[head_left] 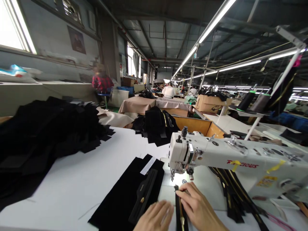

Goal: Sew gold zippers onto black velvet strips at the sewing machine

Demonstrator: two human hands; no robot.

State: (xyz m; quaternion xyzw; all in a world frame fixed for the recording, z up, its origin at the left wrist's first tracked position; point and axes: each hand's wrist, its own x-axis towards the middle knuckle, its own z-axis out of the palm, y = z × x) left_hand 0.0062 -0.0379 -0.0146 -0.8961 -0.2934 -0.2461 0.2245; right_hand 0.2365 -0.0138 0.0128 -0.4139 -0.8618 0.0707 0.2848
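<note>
A narrow black zipper strip [179, 208] with gold teeth lies on the white table [79, 179], its far end under the presser foot of the white sewing machine [231, 160]. My right hand [198, 207] pinches the strip's far end just before the needle. My left hand [155, 218] lies flat beside it, fingers on the strip's left edge. A black fabric panel [130, 195] with a white label and a finished zipper piece rests left of my hands.
A big heap of black cut pieces [45, 134] covers the table's left. More black pieces with gold zippers [156, 125] lie behind the machine, and black strips [233, 192] under its arm. Thread cones [255, 101] stand at right. A person in red [102, 81] sits far back.
</note>
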